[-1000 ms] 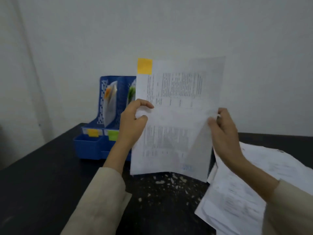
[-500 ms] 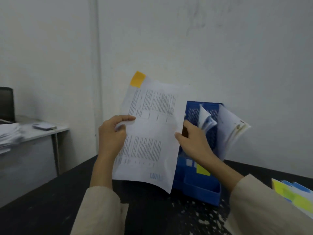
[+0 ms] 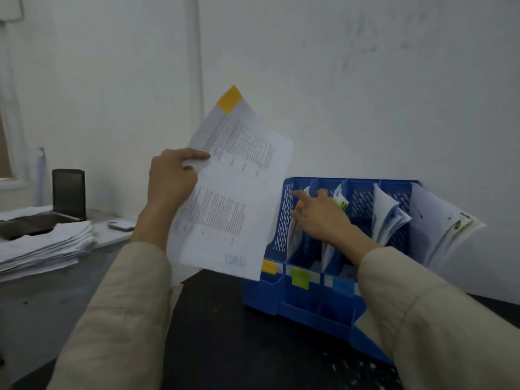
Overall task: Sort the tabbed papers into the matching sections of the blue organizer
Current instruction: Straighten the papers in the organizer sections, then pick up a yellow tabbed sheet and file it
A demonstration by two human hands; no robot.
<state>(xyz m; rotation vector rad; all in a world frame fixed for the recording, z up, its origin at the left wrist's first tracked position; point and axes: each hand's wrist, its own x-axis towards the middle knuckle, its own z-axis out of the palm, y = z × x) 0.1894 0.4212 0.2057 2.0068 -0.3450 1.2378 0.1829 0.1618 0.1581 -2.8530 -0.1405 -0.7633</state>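
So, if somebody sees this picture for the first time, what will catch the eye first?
Probably the printed sheet with the orange tab, held up at centre by the left hand. Next, the blue organizer on the dark table to the right, where the right hand reaches into its leftmost sections.

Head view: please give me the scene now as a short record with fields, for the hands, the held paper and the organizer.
left hand: grips the paper with the orange tab, lifted above the black table
right hand: fingers straight, reaching into the leftmost section of the blue organizer, touching the papers there
section labels: orange label, green label, blue label, from left to right
beside: paper stack on the side desk
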